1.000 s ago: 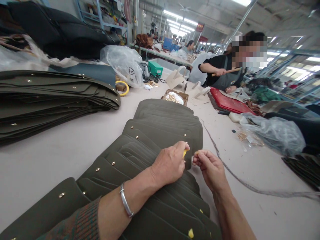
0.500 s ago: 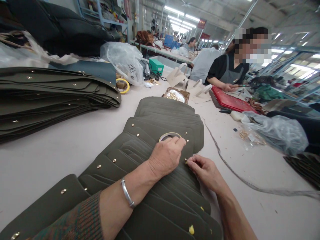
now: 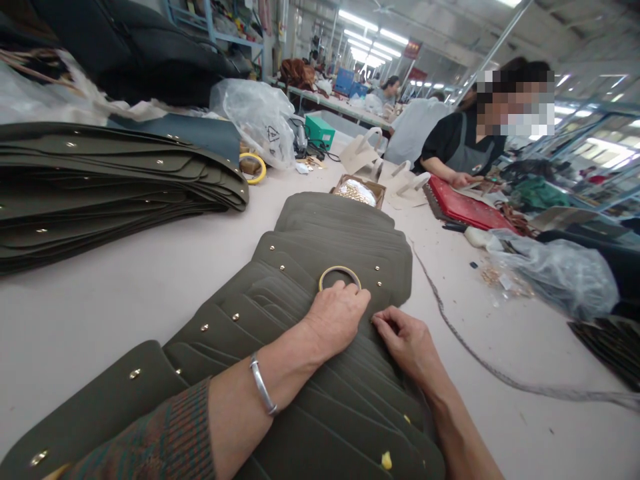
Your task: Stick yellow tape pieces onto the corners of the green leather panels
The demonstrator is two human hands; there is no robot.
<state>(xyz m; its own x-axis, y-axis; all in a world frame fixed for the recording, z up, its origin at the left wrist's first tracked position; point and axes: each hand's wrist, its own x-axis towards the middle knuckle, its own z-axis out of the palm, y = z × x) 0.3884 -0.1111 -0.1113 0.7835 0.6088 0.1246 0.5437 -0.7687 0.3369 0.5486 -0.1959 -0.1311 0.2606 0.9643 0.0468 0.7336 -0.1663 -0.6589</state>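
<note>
Dark olive panels [image 3: 320, 393] lie overlapped in a fanned stack before me, with small gold metal studs [image 3: 235, 317] along both sides. My left hand [image 3: 339, 313] is closed at the near rim of a roll of yellow tape [image 3: 324, 272], its fingers curled over the ring. To the right, my right hand [image 3: 404, 337] pinches thumb and forefinger together at the panels' right edge, where a stud sits. What lies between those fingertips is too small to make out. Yellow scraps [image 3: 386, 460] rest on the lower panels.
A thick pile of olive panels [image 3: 100, 193] is at the left, beside another yellow tape roll [image 3: 260, 170]. Beyond the stack stands a box of gold pieces [image 3: 357, 191]. A cord [image 3: 465, 353] crosses the table at right. A co-worker [image 3: 463, 147] works behind a red piece [image 3: 465, 203].
My left hand has lowered slightly, showing more of the tape ring. The yellow bit at my right fingertips no longer shows, and those fingers now cover the stud. The view has shifted slightly.
</note>
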